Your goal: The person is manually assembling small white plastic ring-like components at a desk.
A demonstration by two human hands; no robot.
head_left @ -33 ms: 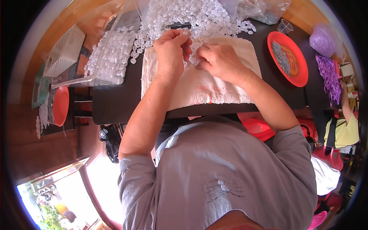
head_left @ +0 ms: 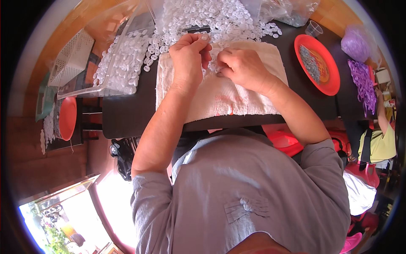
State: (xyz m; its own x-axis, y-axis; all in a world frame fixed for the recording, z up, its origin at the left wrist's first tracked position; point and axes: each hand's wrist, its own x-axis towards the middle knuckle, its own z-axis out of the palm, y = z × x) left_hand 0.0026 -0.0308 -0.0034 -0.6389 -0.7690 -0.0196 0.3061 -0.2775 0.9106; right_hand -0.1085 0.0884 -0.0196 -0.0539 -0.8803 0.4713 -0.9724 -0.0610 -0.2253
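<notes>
Working over cream towel (head_left: 211,93), both hands (head_left: 188,55) nr wht pcs (head_left: 203,13)

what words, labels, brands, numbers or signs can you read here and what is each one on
None reads clearly.
Cream cloth: faint red print, too blurred to read.
Red plate: yellow-orange design; cannot tell if it includes lettering.
Small white-and-red item, far right: any marks too small.

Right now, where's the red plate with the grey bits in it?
In the head view, the red plate is at upper right on the dark table, right of the cream cloth and just below the small clear cup.
</notes>
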